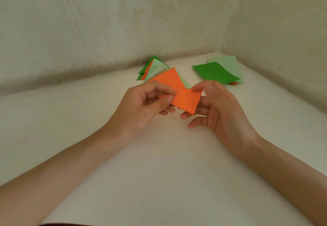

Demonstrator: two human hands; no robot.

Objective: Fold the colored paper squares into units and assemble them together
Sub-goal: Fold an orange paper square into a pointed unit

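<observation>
Rising behind everything, pale patterned walls meet in a corner at the far right and enclose a cream tabletop that fills the near half of the view. Two bare forearms reach in from the near left and near right corners and come together over the middle of the table.

The left hand is curled, its thumb and forefinger pinching the left edge of an orange paper, with the other fingers tucked beneath it. The right hand faces it palm-in: its thumb presses on the paper's upper right corner while the forefinger backs the sheet from behind, and the remaining fingers spread loosely below, slightly bent. Both hands hold the paper just above the tabletop.

Far right, near the corner of the walls, lies a stack of flat squares: a dark green sheet on top with its near edge curling, a pale green one showing behind it, and a sliver of orange peeking out beneath the near edge. Far left of that, against the back wall, sits a pile of folded units in dark green, orange and pale green, overlapping as pointed shapes. The two heaps are apart.

The orange paper is partly folded: a diamond-shaped flap rises toward the far side, overlapping the folded pile in the view, and a shorter creased panel spans between the two thumbs.
</observation>
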